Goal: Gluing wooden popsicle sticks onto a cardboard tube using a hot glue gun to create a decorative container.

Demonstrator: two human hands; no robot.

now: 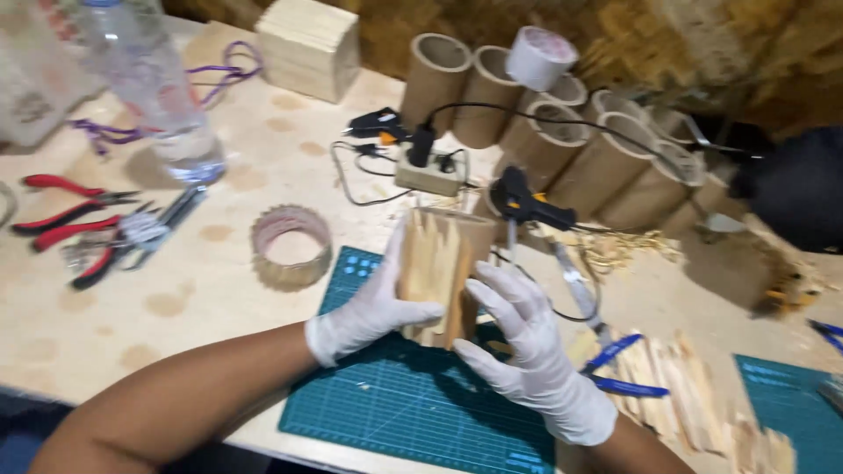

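Both gloved hands clasp a cardboard tube clad in wooden slats (439, 274), held upright just above the green cutting mat (413, 404) so its side faces the person. The left hand (373, 307) wraps the tube's left side, fingers (413, 312) curled onto the slats; the right hand (527, 338) braces the right side, apparently pressing a slat flat, though blur hides the contact. A glue gun (527, 204) lies just behind on the tabletop (211, 290), and spare slats (676, 386) lie near the right hand.
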